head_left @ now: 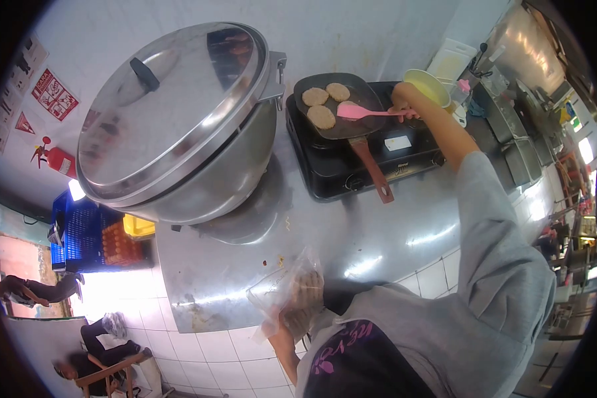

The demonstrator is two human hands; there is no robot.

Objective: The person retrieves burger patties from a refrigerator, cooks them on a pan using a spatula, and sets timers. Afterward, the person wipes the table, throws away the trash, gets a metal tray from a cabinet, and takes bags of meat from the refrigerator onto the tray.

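My right hand (404, 103) is closed around the handle of a pink spatula (355, 111). Its blade rests in a dark square frying pan (350, 126) beside three pale round patties (321, 117). The pan sits on the left burner of a black gas stove (331, 189), its brown handle (373, 172) pointing toward me. Low in front of my body, my left hand (282, 335) grips a clear plastic bag (268, 295) with what look like stacked patties (305, 292) inside. The bag partly hides its fingers.
A large lidded steel pot (245, 166) stands left of the stove on the metal table (404, 232). A pale green bowl (431, 83) is behind my right hand. Blue crate (79, 232) and eggs (119, 245) are at left. Two other people (43, 292) appear lower left.
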